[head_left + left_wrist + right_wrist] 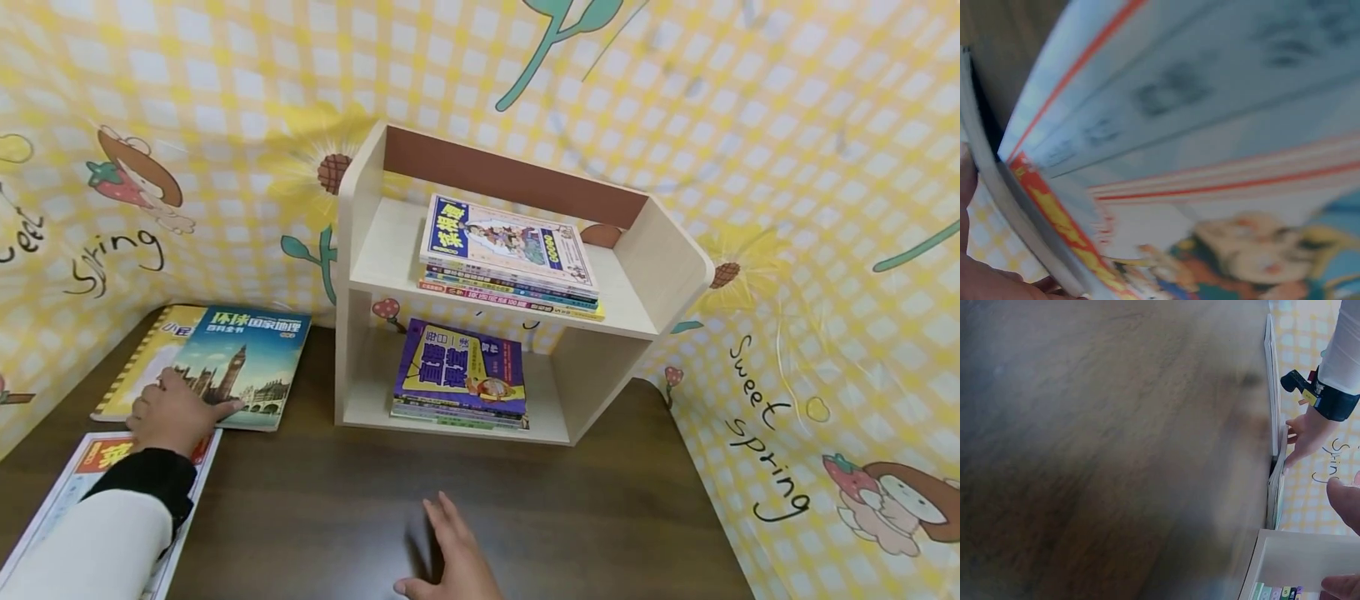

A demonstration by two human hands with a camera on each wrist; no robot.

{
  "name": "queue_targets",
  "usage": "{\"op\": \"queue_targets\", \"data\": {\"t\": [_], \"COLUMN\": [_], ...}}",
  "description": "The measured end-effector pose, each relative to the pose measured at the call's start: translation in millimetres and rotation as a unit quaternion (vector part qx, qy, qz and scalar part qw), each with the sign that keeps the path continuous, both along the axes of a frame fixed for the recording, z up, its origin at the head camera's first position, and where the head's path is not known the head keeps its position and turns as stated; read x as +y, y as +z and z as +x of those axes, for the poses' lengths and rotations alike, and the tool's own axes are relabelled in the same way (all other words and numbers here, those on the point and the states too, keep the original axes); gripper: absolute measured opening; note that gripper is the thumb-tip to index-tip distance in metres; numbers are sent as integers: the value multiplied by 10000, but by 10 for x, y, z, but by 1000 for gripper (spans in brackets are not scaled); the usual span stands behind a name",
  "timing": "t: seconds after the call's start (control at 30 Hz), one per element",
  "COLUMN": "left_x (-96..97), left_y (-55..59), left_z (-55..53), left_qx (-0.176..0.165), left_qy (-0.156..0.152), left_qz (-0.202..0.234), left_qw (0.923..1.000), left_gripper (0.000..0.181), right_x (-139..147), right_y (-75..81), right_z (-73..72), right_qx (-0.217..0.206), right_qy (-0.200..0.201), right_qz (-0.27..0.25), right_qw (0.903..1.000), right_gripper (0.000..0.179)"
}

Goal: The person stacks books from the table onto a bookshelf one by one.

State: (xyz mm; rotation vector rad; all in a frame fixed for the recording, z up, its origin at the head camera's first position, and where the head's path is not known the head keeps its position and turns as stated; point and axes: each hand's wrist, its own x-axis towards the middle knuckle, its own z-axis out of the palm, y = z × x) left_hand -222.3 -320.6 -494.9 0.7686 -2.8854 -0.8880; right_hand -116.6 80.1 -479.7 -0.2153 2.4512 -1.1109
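My left hand (172, 412) rests on the lower left part of a blue book (247, 358) with a clock tower on its cover. The thumb lies along its near edge, and the fingers reach over a yellow-bordered book (127, 375) partly under it. From the right wrist view, the left hand (1310, 434) sits on top of these books, thumb and fingers spread. Below the left forearm lies a white book with a red title block (97, 457), large and close in the left wrist view. My right hand (457, 558) hovers over the dark table, fingers extended, holding nothing.
A cream two-tier shelf (345, 333) stands at the back of the brown table (315, 500). Stacked books (510, 242) lie on its upper tier, and purple-covered books (457, 371) on the lower one. Yellow checked cloth (247, 258) lines the walls.
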Motion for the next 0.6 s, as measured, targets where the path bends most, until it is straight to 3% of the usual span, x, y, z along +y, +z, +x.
{"op": "queue_targets", "data": {"t": [0.2,0.3,0.43,0.6], "left_x": [-18,-34,-71,-100], "left_y": [120,181,229,260], "left_z": [-107,-137,-137,-125], "left_qx": [-169,-268,-214,37], "left_qy": [121,211,147,-205], "left_qz": [-76,-143,-205,-313], "left_qw": [9998,9993,9995,9993], "left_gripper": [125,117,93,50], "right_x": [59,77,110,150], "right_y": [-20,-23,-31,-38], "right_z": [25,27,30,24], "right_qx": [124,123,164,278], "right_qy": [-89,-149,-201,-245], "right_qz": [-126,-160,-186,-148], "right_qw": [9998,9997,9995,9992], "right_gripper": [87,87,87,87]}}
